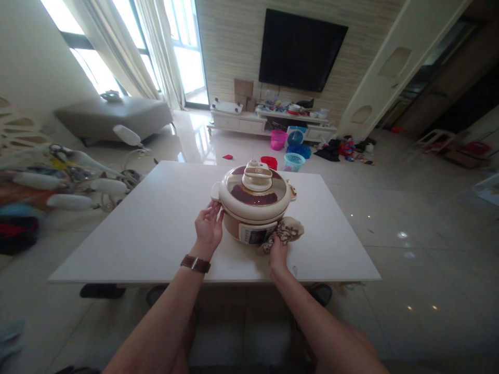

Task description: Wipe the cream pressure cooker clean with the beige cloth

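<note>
Two bare hands are attending to a round cream-and-brown electric cooker (255, 209), which is standing upright near the middle of a rectangular white table (167, 218). The left hand (208, 227) is reaching to the cooker's left side, its fingers bending and lying close together, the tips meeting the area just under the cream side handle (215, 192); whether they are gripping it, I cannot tell. The right hand (278, 250) is clutching a bunched beige-and-brown patterned cloth (290, 230), the thumb pressing on it and the other fingers mostly hiding from view. The cloth is lying against the cooker's lower right front, beside the black-and-cream control panel (255, 235).

Regarding edges, the tabletop is extending well to the left of the cooker and somewhat less to the right; the near edge is running just in front of the hands, beneath the forearms.

Beyond the far edge, a pink plastic basket (278, 140) and a pale-blue openwork basket (293, 162) are standing on a glossy tiled floor (393, 208). A black flat television (302, 49) is hanging above a long white cabinet (239, 123); a grey upholstered bench (117, 120) is occupying the window side.
</note>
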`<state>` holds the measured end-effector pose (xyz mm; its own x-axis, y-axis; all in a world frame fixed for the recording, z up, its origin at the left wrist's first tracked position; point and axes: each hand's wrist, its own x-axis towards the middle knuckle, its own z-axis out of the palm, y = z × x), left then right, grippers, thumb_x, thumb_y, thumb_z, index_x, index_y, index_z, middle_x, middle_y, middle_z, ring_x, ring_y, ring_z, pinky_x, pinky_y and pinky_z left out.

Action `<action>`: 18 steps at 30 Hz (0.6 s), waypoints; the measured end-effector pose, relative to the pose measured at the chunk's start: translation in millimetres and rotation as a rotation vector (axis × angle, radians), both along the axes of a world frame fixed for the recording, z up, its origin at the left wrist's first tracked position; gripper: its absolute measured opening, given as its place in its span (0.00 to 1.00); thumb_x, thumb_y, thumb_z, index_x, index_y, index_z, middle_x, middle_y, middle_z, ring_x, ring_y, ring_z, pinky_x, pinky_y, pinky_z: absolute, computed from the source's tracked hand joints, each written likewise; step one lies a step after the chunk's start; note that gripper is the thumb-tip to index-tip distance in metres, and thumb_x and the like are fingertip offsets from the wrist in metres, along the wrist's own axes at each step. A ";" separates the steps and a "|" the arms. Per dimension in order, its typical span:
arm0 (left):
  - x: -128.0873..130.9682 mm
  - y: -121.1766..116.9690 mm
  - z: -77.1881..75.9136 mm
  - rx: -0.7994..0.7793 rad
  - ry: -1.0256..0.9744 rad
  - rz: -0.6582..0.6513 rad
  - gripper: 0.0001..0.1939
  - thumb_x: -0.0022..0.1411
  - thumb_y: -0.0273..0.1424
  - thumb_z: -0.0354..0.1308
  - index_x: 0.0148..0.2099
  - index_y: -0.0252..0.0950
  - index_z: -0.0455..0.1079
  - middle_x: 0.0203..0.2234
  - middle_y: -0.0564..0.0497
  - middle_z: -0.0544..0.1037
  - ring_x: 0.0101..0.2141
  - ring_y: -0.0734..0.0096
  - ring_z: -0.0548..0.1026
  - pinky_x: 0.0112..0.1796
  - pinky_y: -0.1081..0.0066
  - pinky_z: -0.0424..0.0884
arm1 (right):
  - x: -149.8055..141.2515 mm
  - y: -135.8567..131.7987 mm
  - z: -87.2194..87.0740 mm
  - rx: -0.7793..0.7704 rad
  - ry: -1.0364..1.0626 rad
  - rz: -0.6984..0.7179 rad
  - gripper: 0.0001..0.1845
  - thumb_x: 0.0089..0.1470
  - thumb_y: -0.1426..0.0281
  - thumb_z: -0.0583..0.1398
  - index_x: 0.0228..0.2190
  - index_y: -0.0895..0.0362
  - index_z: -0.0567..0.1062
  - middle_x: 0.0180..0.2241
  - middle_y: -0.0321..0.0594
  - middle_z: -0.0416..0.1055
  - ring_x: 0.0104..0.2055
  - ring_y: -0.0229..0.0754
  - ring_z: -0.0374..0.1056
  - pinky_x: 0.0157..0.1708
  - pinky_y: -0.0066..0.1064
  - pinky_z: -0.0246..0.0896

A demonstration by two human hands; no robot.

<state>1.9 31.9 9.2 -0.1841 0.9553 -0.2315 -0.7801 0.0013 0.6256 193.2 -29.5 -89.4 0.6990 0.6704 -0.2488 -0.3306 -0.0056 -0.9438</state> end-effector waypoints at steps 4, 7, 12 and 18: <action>0.5 -0.6 0.5 -0.006 -0.004 0.004 0.15 0.58 0.29 0.57 0.46 0.40 0.80 0.50 0.47 0.82 0.60 0.65 0.73 0.57 0.68 0.68 | 15.2 12.1 -0.4 -0.038 0.019 0.001 0.16 0.45 0.61 0.63 0.35 0.57 0.78 0.36 0.40 0.81 0.43 0.45 0.76 0.43 0.33 0.70; 0.6 -0.8 0.7 -0.011 -0.003 0.007 0.16 0.58 0.29 0.57 0.46 0.39 0.80 0.50 0.46 0.82 0.60 0.66 0.73 0.57 0.69 0.68 | 26.6 21.3 -3.9 -0.077 -0.019 -0.020 0.15 0.44 0.62 0.63 0.34 0.56 0.78 0.35 0.40 0.81 0.43 0.46 0.75 0.42 0.33 0.69; 0.8 -0.8 1.5 -0.016 0.004 0.002 0.17 0.58 0.29 0.57 0.48 0.40 0.79 0.50 0.47 0.82 0.60 0.66 0.73 0.58 0.68 0.68 | 14.7 14.3 -11.6 -0.058 -0.050 -0.055 0.15 0.44 0.61 0.62 0.34 0.56 0.77 0.37 0.42 0.82 0.44 0.47 0.75 0.44 0.34 0.69; -0.3 -1.0 0.3 -0.002 0.002 -0.006 0.18 0.58 0.29 0.56 0.50 0.40 0.79 0.50 0.47 0.82 0.60 0.66 0.73 0.57 0.68 0.68 | -16.2 -12.0 -17.2 -0.021 -0.021 -0.085 0.16 0.48 0.58 0.61 0.37 0.53 0.76 0.40 0.43 0.81 0.49 0.48 0.75 0.48 0.37 0.71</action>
